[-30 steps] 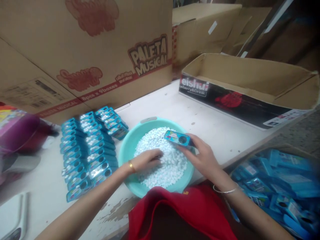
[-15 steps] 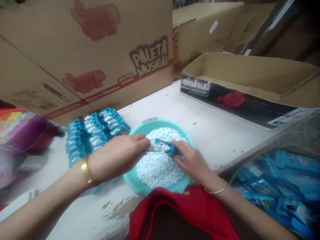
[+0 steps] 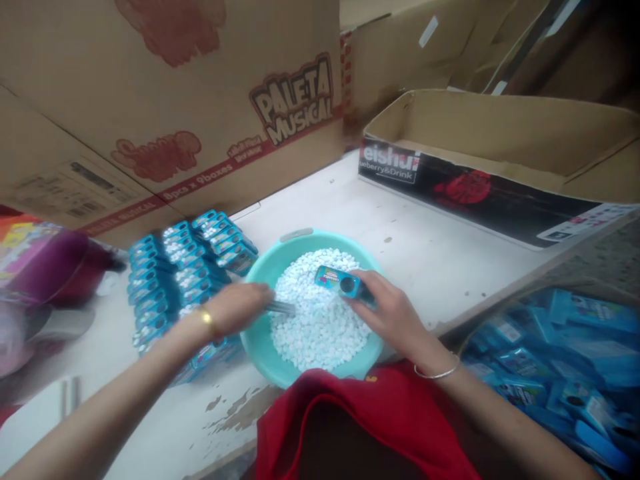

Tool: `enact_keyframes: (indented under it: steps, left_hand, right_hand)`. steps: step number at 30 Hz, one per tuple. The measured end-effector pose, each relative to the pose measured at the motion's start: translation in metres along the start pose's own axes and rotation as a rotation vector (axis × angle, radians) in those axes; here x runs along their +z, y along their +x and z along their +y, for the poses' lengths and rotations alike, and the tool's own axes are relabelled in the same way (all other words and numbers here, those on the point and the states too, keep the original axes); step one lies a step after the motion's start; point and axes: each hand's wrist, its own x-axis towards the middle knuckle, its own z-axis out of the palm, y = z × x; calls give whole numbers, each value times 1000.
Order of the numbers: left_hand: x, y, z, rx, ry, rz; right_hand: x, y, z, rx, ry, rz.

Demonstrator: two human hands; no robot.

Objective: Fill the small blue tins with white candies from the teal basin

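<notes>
A turquoise basin heaped with small white candies stands in front of me. My left hand is closed around a small metal scoop, whose blurred end reaches over the candies at the basin's left side. In my right hand is a small blue candy box, gripped at its right end above the heap. The box has a dark round opening on its upper side. To the left, rows of similar blue boxes stand on the table, many with white candies at their tops.
A large cardboard carton rises behind the rows. An open black-fronted box sits at the back right. Many blue boxes lie piled at lower right, below the table edge. Purple packaging is at the left.
My left hand has drawn the scoop away from the box, left and down toward the candies. My right hand still holds the box, now turned slightly and a little higher.
</notes>
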Motion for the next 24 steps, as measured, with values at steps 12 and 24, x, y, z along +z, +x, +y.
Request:
enact_keyframes:
  steps: [12,24]
  left_hand:
    - [83,43,35,253,-448,35]
    - [-48,-31,30,246,-234,232]
  right_hand:
    - [-2,5,0,91,37,26]
    - [13,2,-2,2,-26,-94]
